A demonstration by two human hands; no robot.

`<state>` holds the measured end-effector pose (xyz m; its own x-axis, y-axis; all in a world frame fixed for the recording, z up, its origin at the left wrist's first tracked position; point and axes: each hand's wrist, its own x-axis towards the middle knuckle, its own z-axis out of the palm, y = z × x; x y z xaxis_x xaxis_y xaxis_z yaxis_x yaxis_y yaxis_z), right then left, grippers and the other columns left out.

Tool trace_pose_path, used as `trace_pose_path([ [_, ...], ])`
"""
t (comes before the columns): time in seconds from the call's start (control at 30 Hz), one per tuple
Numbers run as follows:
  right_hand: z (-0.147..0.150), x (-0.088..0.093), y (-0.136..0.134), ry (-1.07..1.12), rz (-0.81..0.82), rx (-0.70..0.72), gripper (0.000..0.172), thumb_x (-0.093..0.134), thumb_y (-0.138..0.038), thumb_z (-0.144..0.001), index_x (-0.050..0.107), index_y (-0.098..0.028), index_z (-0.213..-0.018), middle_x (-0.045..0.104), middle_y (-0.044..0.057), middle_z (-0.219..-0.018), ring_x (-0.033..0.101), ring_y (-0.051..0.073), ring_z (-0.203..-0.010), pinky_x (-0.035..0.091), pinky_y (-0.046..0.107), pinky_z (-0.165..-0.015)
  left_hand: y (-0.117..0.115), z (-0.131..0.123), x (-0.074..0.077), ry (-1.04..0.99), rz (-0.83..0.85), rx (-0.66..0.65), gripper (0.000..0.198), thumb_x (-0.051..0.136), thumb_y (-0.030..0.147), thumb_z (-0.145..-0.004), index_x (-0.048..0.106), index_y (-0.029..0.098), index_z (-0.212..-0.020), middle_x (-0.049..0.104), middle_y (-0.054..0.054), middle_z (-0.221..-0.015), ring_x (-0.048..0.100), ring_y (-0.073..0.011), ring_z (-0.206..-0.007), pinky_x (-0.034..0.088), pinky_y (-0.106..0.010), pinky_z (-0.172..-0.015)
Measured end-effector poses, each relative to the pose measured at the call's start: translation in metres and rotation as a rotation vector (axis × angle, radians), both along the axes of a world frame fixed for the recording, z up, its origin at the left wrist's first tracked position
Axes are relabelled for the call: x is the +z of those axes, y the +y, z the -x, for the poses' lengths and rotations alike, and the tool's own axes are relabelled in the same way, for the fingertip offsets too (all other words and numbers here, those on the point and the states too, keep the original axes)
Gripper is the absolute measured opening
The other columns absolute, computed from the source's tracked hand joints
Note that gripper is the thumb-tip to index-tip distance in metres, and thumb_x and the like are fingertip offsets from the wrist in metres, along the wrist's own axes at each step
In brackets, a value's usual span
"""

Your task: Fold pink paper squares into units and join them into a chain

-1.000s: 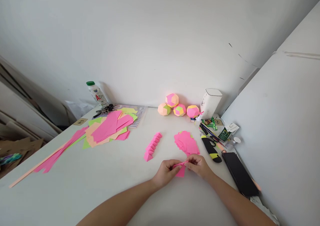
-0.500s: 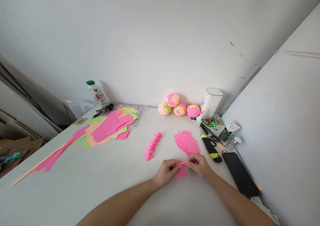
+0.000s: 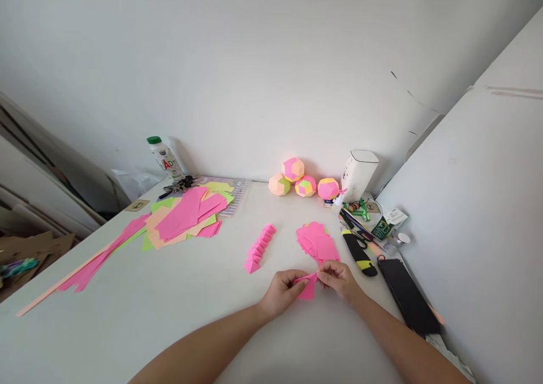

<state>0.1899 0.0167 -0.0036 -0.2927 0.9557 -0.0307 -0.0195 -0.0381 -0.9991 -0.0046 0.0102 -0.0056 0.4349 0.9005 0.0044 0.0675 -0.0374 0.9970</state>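
Note:
Between my two hands is a small pink piece of paper (image 3: 307, 290), its upper edge bent over. My left hand (image 3: 283, 293) pinches the paper's left side between thumb and fingers. At the upper right corner, my right hand (image 3: 337, 279) is closed on the same piece, its fingertips partly hiding it. Just beyond my hands lies a loose stack of pink paper pieces (image 3: 317, 241). To the left of that stack, a row of folded pink paper units (image 3: 259, 249) lies nested together on the white table (image 3: 190, 293).
Paper balls (image 3: 292, 170) stand by the wall, beside a white container (image 3: 360, 175). A utility knife (image 3: 358, 253), scissors (image 3: 360, 236) and a black phone (image 3: 408, 294) lie at right. Coloured paper sheets (image 3: 182, 217), paper strips (image 3: 97, 259) and a bottle (image 3: 165, 159) are at left.
My right hand has shifted very slightly to the right along the paper's upper edge. More of the pink paper's face shows between my hands.

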Motion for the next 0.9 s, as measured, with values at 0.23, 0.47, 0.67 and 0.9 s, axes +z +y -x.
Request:
trace_pose_path([
  [0.23, 0.0008, -0.0033, -0.0027, 0.021, -0.072, 0.012, 0.024, 0.050, -0.039, -0.088, 0.061, -0.018, -0.084, 0.057, -0.002, -0.058, 0.052, 0.012, -0.052, 0.041, 0.023, -0.052, -0.0003, 0.0004, -0.0032, 0.000, 0.032, 0.034, 0.034, 0.054, 0.043, -0.081, 0.070, 0.014, -0.088, 0.064, -0.004, -0.069, 0.052, -0.0137, -0.060, 0.041, -0.024, -0.055],
  [0.47, 0.0038, -0.0045, -0.0045, -0.159, -0.180, 0.047, 0.018, 0.060, -0.032, -0.082, 0.067, -0.016, -0.080, 0.058, 0.000, -0.061, 0.054, 0.013, -0.054, 0.043, 0.024, -0.052, -0.0022, -0.0019, 0.0013, -0.018, 0.041, 0.025, 0.033, 0.057, 0.043, -0.079, 0.070, 0.014, -0.087, 0.066, -0.005, -0.072, 0.054, -0.0141, -0.061, 0.041, -0.024, -0.056],
  [0.67, 0.0026, -0.0029, -0.0037, -0.132, -0.135, 0.006, 0.018, 0.059, -0.032, -0.082, 0.065, -0.016, -0.077, 0.057, -0.002, -0.055, 0.054, 0.012, -0.050, 0.044, 0.023, -0.050, -0.0011, -0.0025, 0.0006, -0.022, 0.057, 0.096, 0.033, 0.060, 0.045, -0.076, 0.065, 0.013, -0.081, 0.060, -0.002, -0.064, 0.049, -0.0112, -0.055, 0.039, -0.023, -0.050],
  [0.9, 0.0063, -0.0047, -0.0057, -0.180, -0.156, 0.030, 0.019, 0.061, -0.034, -0.081, 0.067, -0.016, -0.080, 0.061, 0.001, -0.064, 0.056, 0.013, -0.053, 0.047, 0.025, -0.051, 0.0001, -0.0034, -0.0017, -0.026, 0.085, 0.048, 0.034, 0.058, 0.046, -0.077, 0.063, 0.012, -0.076, 0.051, 0.001, -0.057, 0.041, -0.0086, -0.051, 0.033, -0.020, -0.046],
])
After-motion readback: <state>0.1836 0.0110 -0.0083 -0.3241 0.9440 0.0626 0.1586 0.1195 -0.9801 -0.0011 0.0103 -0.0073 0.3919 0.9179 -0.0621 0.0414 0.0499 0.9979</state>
